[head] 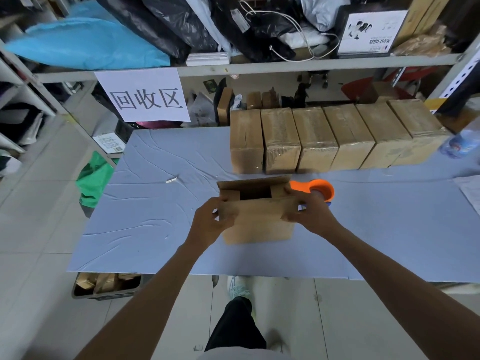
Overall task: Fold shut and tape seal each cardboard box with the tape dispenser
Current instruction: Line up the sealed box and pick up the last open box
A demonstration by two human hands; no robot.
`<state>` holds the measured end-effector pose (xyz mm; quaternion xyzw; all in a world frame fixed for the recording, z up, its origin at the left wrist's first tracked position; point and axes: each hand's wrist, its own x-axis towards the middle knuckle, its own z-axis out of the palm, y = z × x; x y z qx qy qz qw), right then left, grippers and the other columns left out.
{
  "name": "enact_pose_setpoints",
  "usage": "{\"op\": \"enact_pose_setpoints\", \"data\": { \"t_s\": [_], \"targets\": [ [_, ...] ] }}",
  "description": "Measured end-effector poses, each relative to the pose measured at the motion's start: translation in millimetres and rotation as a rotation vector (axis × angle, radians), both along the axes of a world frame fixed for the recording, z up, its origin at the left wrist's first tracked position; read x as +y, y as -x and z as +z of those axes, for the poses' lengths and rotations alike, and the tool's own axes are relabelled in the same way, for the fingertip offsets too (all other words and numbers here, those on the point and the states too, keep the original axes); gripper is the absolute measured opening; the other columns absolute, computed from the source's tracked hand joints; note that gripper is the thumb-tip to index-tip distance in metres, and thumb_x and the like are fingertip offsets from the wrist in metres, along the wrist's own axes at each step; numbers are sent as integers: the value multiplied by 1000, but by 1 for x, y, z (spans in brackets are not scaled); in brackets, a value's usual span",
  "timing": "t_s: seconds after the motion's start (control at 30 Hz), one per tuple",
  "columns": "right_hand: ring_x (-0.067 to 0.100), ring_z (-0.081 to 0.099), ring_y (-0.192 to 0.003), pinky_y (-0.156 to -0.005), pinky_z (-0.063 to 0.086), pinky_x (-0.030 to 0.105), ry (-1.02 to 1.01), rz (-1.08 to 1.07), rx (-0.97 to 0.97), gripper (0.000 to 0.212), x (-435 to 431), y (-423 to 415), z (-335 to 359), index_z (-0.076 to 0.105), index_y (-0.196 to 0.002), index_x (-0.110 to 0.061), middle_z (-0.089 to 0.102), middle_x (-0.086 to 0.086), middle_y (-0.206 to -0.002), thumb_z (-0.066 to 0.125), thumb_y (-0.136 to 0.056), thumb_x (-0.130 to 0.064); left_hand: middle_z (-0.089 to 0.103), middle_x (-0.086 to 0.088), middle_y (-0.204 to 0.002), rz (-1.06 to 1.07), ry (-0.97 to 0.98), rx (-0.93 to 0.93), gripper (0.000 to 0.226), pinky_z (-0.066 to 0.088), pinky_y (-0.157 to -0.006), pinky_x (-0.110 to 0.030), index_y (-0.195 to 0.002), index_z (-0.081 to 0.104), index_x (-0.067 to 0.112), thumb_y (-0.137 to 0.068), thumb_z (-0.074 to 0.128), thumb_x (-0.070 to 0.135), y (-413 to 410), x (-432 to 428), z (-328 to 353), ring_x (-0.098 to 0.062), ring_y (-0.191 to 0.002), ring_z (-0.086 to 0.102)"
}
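Observation:
A small cardboard box (259, 219) stands in the middle of the blue-grey table (145, 224), its top still partly open with a dark gap between the flaps. My left hand (211, 224) grips its left side with the thumb on the top flap. My right hand (307, 213) grips its right side, fingers curled over the right flap. The orange tape dispenser (315, 189) lies on the table just behind my right hand, partly hidden by it. Several taped boxes (317, 139) stand in a row at the far edge.
A metal shelf (259, 67) full of bags stands behind the table, with a white paper sign (145, 96) hanging from it. A plastic bottle (459, 141) is at the far right. A green bag (93, 178) sits left of the table, and a crate of cardboard (106, 284) below its front edge.

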<state>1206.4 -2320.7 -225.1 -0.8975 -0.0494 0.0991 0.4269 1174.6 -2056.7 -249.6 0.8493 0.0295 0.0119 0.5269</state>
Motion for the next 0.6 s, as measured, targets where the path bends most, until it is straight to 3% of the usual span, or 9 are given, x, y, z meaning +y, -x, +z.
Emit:
{"op": "enact_pose_setpoints", "data": {
  "t_s": [0.07,0.17,0.3,0.37,0.43,0.53,0.6],
  "targets": [
    [24,60,-103,-81,57,43,-35,-42,12,69,3,0,1,57,-128,-10,63,5,-111,85,-66,-9,59,4,-106,14,13,-12,43,43,-80,-2,-111,59,9,-73,79,8,-1,-2,1,-6,-95,58],
    [18,57,-101,-78,53,30,-11,-68,2,66,6,-1,0,54,-129,-12,56,-1,-109,83,-69,-10,56,2,-109,20,-2,-10,50,45,-78,-4,-110,58,9,-67,83,15,-8,-3,1,-8,-97,56],
    [23,58,-107,-80,46,25,-34,-91,-103,41,10,4,-8,54,-129,-12,60,7,-118,61,-89,-5,48,0,-122,102,47,89,60,49,-76,-15,-121,55,11,-69,84,15,-12,-2,0,-14,-104,55],
    [27,56,-112,-86,45,27,16,-78,-154,37,15,4,-7,55,-128,-10,58,9,-126,56,-92,-5,52,2,-119,108,56,127,55,49,-72,-14,-121,53,14,-73,81,15,-9,-2,0,-17,-102,57],
    [29,51,-119,-91,41,26,71,-73,-172,42,21,3,-5,51,-132,-8,52,12,-132,55,-91,-1,56,4,-115,106,69,131,56,48,-68,-11,-123,49,15,-75,79,16,-6,0,-1,-20,-98,59],
    [27,52,-104,-69,41,25,4,-213,-140,66,31,-2,-2,33,-143,-10,44,14,-130,55,-84,10,58,2,-111,104,104,131,82,52,-68,-18,-138,33,20,-72,81,14,-9,3,3,-21,-91,63],
    [22,50,-92,-61,43,29,-15,-216,-121,89,33,-6,2,18,-150,-19,42,11,-121,57,-78,16,58,8,-102,67,58,89,99,52,-62,-14,-145,22,28,-69,84,15,-12,3,8,-13,-81,64]
  ]
}}
